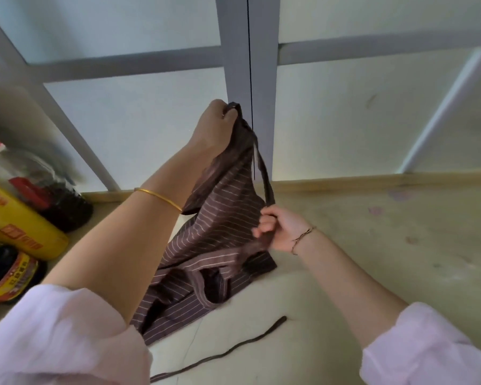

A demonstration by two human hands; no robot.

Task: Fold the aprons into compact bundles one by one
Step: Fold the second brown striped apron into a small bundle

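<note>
A brown apron with thin pale stripes (pixel 206 245) hangs partly lifted above a pale beige table (pixel 372 245). My left hand (pixel 214 126) is raised high and grips the apron's top edge together with a dark strap. My right hand (pixel 278 232) is lower, to the right, and pinches the apron's edge where the dark strap (pixel 265 173) loops down to it. The apron's lower part lies crumpled on the table. A long dark tie (pixel 233 348) trails loose across the table toward me.
Bottles stand at the left: a dark one with a red cap (pixel 47 195), a yellow one (pixel 20 226) and a dark jar with a red and yellow label (pixel 14 276). A frosted window with grey frames (pixel 247 51) rises behind the table.
</note>
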